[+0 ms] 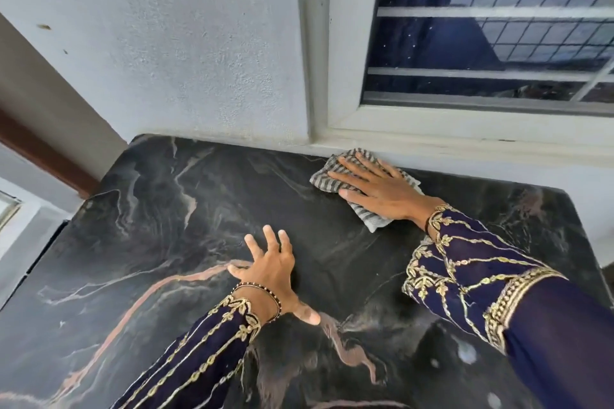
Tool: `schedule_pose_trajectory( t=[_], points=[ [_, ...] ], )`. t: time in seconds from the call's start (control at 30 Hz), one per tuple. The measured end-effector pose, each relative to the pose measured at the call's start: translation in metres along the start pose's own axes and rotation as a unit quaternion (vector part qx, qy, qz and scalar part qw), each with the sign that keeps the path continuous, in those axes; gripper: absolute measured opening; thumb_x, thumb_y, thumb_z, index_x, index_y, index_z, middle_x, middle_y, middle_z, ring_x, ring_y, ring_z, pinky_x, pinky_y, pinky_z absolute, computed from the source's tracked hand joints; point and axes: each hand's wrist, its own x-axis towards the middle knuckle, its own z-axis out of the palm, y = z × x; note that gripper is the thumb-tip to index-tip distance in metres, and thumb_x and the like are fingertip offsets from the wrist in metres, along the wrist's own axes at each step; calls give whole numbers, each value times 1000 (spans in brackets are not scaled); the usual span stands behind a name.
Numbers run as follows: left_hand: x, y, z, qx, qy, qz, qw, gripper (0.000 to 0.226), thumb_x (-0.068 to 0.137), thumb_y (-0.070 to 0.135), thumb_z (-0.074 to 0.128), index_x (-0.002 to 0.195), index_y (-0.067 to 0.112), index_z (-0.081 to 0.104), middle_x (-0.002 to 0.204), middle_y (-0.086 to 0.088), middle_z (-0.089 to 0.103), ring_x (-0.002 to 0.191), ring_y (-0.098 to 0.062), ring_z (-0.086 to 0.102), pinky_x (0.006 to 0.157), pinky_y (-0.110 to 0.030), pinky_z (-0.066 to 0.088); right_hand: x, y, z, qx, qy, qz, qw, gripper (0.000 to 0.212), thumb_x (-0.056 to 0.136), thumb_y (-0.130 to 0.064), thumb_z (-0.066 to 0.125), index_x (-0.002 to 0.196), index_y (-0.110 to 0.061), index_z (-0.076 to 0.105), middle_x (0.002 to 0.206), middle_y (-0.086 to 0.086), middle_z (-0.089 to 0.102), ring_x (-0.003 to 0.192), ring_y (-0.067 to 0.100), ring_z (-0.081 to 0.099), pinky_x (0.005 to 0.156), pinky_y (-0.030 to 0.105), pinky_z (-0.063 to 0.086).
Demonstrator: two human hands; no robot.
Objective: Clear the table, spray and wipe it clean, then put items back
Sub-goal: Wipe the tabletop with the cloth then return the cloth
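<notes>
A black marble-patterned table (159, 216) with pink and white veins fills the lower view. My right hand (378, 188) lies flat, fingers spread, pressing a grey striped cloth (372, 221) onto the table's far edge, just below the window sill. My left hand (272, 266) rests palm down on the middle of the table, fingers apart, holding nothing. Both arms wear dark blue sleeves with gold embroidery.
A white textured wall (199, 43) stands behind the table. A white-framed window (465, 123) with a grille is at the upper right, its sill right behind the cloth. The table's left edge drops off toward a pale floor or ledge (20, 236).
</notes>
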Motion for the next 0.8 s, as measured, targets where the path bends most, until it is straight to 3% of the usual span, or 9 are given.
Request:
schedule_pose_trajectory(
  t=[0.13,0.2,0.4,0.47,0.53,0.6,0.67,0.8],
  points=[
    [0,0,1,1,8,-5,1000,155,44,68,82,151,13,-15,158,-10,-21,144,-45,-17,105,-75,21,-33,28,1,-7,4,52,999,57,93,-71,5,147,-62,-11,161,-28,-22,152,4,-23,123,41,-14],
    [0,-1,1,-4,12,-5,1000,155,43,67,83,151,13,-14,158,-10,-20,144,-45,-17,104,-75,21,-36,26,5,3,5,81,997,54,97,-70,8,147,-63,-12,162,-28,-22,151,4,-24,123,41,-15],
    [-7,-2,3,-25,27,-2,999,154,41,66,84,152,15,-11,159,-8,-18,145,-44,-15,104,-77,17,-69,-19,28,23,14,106,994,48,101,-69,13,137,-70,-18,161,-27,-24,151,6,-26,124,44,-14],
    [-17,-1,5,9,68,-6,998,148,46,72,79,152,17,-8,160,-9,-14,148,-37,-9,106,-75,16,-89,-43,38,21,10,101,995,48,101,-68,13,137,-68,-18,161,-27,-25,150,5,-24,124,43,-13],
    [-32,3,18,68,162,24,984,132,61,72,69,152,13,-6,161,-12,-11,149,-30,-4,109,-71,15,-108,-66,50,22,9,96,995,49,102,-66,14,138,-68,-18,161,-28,-26,150,5,-26,124,44,-13],
    [-57,7,42,89,237,77,964,102,86,60,53,152,10,-7,161,-11,-13,150,-25,-4,111,-68,12,-131,-89,61,29,12,82,996,49,101,-67,15,140,-68,-17,160,-28,-26,150,7,-28,124,45,-14],
    [-83,9,71,58,248,100,962,76,99,47,33,152,11,-7,161,-6,-15,150,-21,-7,114,-66,8,-156,-111,75,31,17,68,997,52,100,-68,14,144,-68,-13,160,-29,-27,150,7,-30,124,47,-14],
    [-129,-1,112,-16,201,88,975,62,102,43,22,153,15,1,162,-2,-9,150,-17,-6,118,-58,7,-206,-155,99,35,10,55,998,59,93,-75,7,149,-65,-10,159,-29,-29,148,7,-34,124,47,-15]
  ],
)
